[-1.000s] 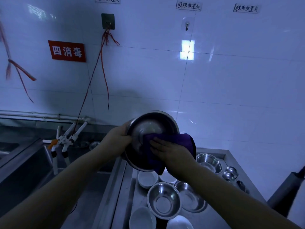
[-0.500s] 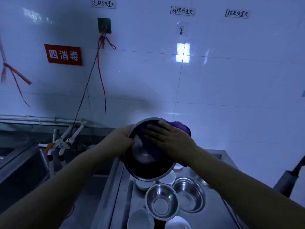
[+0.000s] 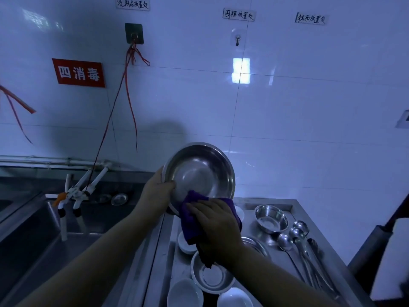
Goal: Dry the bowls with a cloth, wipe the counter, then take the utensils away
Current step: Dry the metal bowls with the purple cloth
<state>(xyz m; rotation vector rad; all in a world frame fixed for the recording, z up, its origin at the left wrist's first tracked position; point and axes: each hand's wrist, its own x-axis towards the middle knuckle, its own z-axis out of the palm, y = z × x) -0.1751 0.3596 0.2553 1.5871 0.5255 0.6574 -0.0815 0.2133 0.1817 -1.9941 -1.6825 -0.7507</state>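
Note:
My left hand point(image 3: 158, 192) grips the left rim of a large steel bowl point(image 3: 200, 171), held tilted above the counter with its inside facing me. My right hand point(image 3: 215, 222) presses a purple cloth point(image 3: 190, 218) against the bowl's lower rim, fingers spread over the cloth. Below on the steel counter point(image 3: 292, 203) lie a steel bowl point(image 3: 271, 219) at the back, another steel bowl point(image 3: 211, 276) under my wrist, white bowls point(image 3: 184, 293) at the front, and several ladles point(image 3: 296, 235) on the right.
A deep sink point(image 3: 44, 235) with a white tap point(image 3: 75, 193) lies to the left. Red strings hang from a wall hook point(image 3: 134, 33) on the tiled wall. A dark object with a white panel point(image 3: 389, 258) stands at the right edge.
My right hand slid the cloth from inside the bowl down to its lower rim. The bowl tipped up so its inside faces me more.

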